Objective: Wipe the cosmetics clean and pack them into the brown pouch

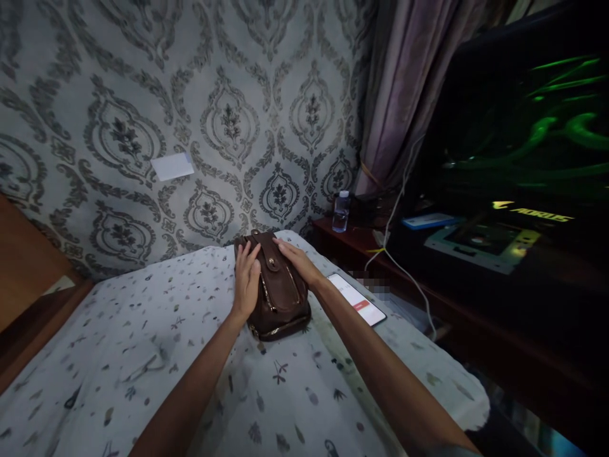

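A brown leather bag (283, 289) with gold zips and a flap with a metal clasp lies on the patterned bed sheet (190, 355). My left hand (246, 279) rests flat against the bag's left side, fingers stretched and slightly apart. On the other side, my right hand (299, 263) lies along the bag's upper right edge with its fingers extended. Both palms touch the leather, and neither hand is wrapped round it. To the right of the bag, partly behind my right forearm, a phone (368, 311) lies face up with a lit white screen.
A dark red table (328, 238) beside the bed holds a small clear bottle (341, 212) and a white cable (404, 270). A computer case (523, 158) with green light stands at the right. Wooden bed board (38, 266) is at the left, patterned wall behind.
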Available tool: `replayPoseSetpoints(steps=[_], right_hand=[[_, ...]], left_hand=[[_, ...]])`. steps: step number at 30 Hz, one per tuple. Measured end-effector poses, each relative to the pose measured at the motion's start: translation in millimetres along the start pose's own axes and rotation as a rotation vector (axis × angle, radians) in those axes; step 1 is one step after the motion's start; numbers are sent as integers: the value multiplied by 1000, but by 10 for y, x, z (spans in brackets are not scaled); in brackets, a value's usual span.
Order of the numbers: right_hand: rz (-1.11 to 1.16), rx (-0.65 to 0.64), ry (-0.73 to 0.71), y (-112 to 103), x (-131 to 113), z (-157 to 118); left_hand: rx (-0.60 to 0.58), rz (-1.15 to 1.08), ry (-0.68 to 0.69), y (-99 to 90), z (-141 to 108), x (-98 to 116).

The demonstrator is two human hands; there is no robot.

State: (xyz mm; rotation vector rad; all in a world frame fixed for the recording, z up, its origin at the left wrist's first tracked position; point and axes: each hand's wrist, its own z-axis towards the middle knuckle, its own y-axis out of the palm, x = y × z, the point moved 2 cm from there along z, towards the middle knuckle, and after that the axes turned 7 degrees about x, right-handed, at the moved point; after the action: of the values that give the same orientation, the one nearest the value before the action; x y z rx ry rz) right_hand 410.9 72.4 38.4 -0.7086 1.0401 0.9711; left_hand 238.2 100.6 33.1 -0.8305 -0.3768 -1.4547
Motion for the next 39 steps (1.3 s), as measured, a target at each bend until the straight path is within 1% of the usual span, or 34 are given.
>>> replayPoseSetpoints(steps=[5, 9, 14, 17, 19, 22, 25, 27, 30, 34, 37, 39], right_hand=[[-126, 61, -50, 25, 58, 4], [-212, 74, -78, 52, 61, 8], [-380, 84, -81, 78, 16, -51], [-444, 73, -66, 72, -18, -104], [-463, 58, -49, 71, -48, -142], [-480, 92, -21, 109, -113, -253], [-542, 159, -10, 210, -201, -460], [-639, 158, -18, 290, -265, -613], [-766, 112, -16, 367, -347, -770], [-869, 51, -8, 389, -431, -818], [-929, 52, -26, 405, -498, -835], [-970, 60, -30, 421, -536, -864]], left_hand=[[2, -16, -29, 1, -22, -18], [-8, -18, -32, 23, -13, -50], [56, -84, -40, 5, -30, -106], [93, -73, -101, 6, -53, -166], [89, -54, -153, 21, -56, -209], [74, -47, -188, 41, -43, -252], [56, -59, -194, 40, -31, -283], [36, -69, -181, 33, -33, -302], [30, -67, -161, 26, -44, -320], [69, -52, -132, 2, -47, -288], [108, -55, -121, -61, 4, -263], [132, -81, -169, -115, 99, -300]])
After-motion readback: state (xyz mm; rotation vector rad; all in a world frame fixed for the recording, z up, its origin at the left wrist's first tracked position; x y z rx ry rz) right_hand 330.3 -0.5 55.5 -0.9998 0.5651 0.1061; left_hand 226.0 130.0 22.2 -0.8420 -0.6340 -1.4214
